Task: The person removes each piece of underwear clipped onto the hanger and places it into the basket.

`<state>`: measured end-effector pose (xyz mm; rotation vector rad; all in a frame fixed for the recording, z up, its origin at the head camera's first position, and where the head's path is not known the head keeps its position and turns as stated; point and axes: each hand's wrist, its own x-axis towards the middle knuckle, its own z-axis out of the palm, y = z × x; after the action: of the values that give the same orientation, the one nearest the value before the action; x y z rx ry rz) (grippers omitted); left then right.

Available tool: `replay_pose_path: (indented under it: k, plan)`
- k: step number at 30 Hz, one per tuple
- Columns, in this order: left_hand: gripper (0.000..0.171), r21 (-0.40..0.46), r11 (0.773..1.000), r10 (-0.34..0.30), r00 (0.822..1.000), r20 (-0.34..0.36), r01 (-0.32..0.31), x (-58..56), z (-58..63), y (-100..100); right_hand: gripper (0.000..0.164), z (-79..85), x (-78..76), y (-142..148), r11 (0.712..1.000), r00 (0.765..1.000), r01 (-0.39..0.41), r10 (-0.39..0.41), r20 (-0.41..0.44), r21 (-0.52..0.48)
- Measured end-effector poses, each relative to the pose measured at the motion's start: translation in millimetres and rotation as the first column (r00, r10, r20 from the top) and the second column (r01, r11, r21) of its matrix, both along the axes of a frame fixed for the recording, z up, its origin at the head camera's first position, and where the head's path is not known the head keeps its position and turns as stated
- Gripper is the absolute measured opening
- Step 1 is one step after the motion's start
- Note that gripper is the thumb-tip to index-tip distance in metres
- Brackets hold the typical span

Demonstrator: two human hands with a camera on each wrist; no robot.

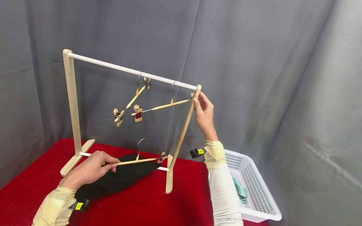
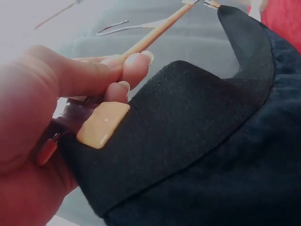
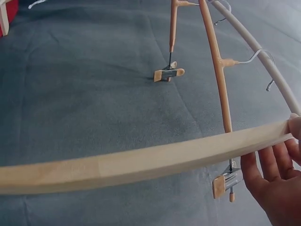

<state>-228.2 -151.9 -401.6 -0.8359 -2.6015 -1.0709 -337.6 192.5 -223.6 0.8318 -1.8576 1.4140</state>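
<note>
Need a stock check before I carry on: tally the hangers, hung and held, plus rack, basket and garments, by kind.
Hung hangers: 2
Hanger in the left hand: 1
Rack: 1
Basket: 1
Black garment: 1
Total: 6, leaving out the teal cloth, whose pieces I can't count.

Here's the left forearm (image 1: 53, 207), sleeved and angling in from the low corner, with the left hand (image 1: 91, 166) out in front of it: fingers (image 2: 135, 68) drawn into a pinch, a pair of fingernails (image 2: 148, 57) catching the light up close! Across to the right forearm (image 1: 224, 188), reaching long and forward, wrist (image 1: 211, 137) nearly straight, and the right hand (image 1: 205, 115) way up high, gripping, thumb (image 1: 197, 105) angled upward! Two hands working well apart, right above left!
</note>
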Motion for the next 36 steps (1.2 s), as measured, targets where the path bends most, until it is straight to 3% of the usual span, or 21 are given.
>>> replay_pose_path:
  k: [5, 10, 16, 19, 27, 36]
  plan:
    - [0.021, 0.009, 0.999, -0.048, 0.999, 0.024, 0.048, 8.3, 14.4, 9, 0.038, 0.8, 4.4, 3, 0.999, 1.0, 0.003, -0.003, -0.004, 0.046]
    - [0.023, 0.018, 0.997, -0.078, 0.997, -0.012, 0.079, 15.4, 26.5, 22, 0.038, 2.6, 6.9, 6, 0.996, 0.999, 0.005, -0.002, -0.032, 0.089]
    - [0.023, 0.029, 0.997, -0.073, 0.997, -0.034, 0.074, 12.8, 33.2, 36, 0.038, -3.6, 4.6, 10, 0.992, 0.999, 0.015, -0.011, -0.032, 0.126]
    - [0.023, 0.043, 0.996, -0.079, 0.996, -0.03, 0.081, 9.7, 36.1, 41, 0.039, -7.4, 13.6, 10, 0.989, 1.0, 0.022, -0.021, -0.008, 0.149]
    - [0.022, 0.1, 0.993, -0.063, 0.998, -0.023, 0.065, 11.0, 44.3, 57, 0.043, -37.9, 36.3, 13, 0.973, 0.997, 0.05, -0.063, 0.053, 0.226]
    - [0.019, 0.142, 0.988, -0.056, 0.998, 0.014, 0.053, 19.1, 41.4, 57, 0.04, -82.9, 69.6, 30, 0.966, 0.981, -0.036, -0.014, 0.192, 0.257]
